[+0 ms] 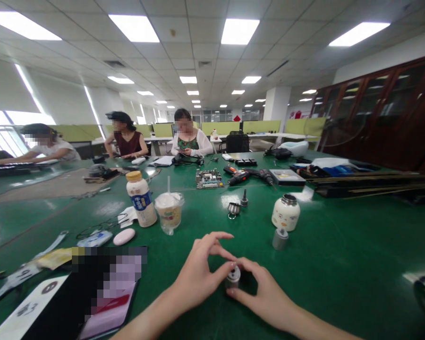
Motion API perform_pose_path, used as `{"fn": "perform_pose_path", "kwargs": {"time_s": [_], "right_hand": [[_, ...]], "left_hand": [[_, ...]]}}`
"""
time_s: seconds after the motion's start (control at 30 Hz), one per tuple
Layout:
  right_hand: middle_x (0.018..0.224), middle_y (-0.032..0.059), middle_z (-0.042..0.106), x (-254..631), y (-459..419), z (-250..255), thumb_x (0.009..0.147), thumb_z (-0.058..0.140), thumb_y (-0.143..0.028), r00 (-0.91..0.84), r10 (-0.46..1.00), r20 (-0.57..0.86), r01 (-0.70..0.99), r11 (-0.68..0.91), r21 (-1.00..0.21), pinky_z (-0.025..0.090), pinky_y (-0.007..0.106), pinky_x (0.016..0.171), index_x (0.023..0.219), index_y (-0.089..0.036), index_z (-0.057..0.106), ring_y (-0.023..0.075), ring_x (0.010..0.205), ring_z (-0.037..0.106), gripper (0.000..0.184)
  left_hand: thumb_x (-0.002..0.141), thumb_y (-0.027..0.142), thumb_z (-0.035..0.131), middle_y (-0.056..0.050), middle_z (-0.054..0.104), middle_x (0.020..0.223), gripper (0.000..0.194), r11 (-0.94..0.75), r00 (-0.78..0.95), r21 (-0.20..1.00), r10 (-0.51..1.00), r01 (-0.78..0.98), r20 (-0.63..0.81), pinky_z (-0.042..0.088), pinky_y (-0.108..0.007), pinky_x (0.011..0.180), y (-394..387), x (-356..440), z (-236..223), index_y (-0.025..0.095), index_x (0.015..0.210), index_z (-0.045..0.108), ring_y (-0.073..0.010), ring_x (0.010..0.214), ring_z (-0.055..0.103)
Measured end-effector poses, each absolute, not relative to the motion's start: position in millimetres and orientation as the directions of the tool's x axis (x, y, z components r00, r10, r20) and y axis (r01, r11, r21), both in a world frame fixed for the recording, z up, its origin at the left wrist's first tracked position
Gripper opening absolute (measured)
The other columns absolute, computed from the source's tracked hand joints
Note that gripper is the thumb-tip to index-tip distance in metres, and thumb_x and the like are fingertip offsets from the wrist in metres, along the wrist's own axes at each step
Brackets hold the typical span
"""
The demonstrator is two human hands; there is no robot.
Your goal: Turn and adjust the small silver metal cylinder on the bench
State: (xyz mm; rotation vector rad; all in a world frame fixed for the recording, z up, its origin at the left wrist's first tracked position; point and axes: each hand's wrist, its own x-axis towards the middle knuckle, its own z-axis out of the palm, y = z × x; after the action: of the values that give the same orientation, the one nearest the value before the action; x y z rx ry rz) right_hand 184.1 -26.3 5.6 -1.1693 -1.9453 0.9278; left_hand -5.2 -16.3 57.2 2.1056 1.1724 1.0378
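Both my hands meet over a small silver metal cylinder point(233, 277) that stands on the green table point(340, 264) just in front of me. My left hand point(200, 273) pinches its top with thumb and fingertips, index finger raised. My right hand point(261, 288) curls around its right side, fingers pressed against it. A little beyond stand a white round flask point(285, 213) with its metal neck bare and a small grey cap point(280, 238) beside it.
A milk bottle point(140, 198), a plastic cup with a straw point(169, 211), a white pebble-shaped object point(123, 236) and a blurred phone point(102, 293) lie to the left. Small metal parts point(234, 208), a circuit board point(208, 178), a power drill point(248, 176) and a flat box point(287, 176) sit farther back. Three people sit at the far side.
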Motion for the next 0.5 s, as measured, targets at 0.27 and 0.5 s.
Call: {"fn": "perform_pose_path", "kwargs": {"time_s": [0.27,0.5], "right_hand": [[0.11,0.0021,0.07,184,-29,17,0.076,0.073,-0.026,-0.393,0.905,0.162,0.41,0.33,-0.85,0.043,0.038,0.096,0.109,-0.024,0.066,0.0246,0.105,0.06,0.033],[0.111,0.0015,0.069,184,-28,14,0.077,0.073,-0.027,-0.395,0.903,0.166,0.417,0.337,-0.844,0.043,0.037,0.096,0.111,-0.025,0.066,0.0241,0.105,0.06,0.034]], "left_hand": [[0.074,0.018,0.076,0.001,0.078,0.088,0.043,-0.32,0.273,0.734,0.943,0.599,0.189,0.033,-0.043,0.097,15,-30,23,0.026,0.111,0.056,-0.0263,0.106,0.063],[0.077,0.026,0.075,0.0,0.078,0.088,0.034,-0.379,0.217,0.812,0.925,0.445,0.312,0.036,-0.041,0.098,10,-24,29,0.024,0.106,0.057,-0.0242,0.099,0.068]]}}
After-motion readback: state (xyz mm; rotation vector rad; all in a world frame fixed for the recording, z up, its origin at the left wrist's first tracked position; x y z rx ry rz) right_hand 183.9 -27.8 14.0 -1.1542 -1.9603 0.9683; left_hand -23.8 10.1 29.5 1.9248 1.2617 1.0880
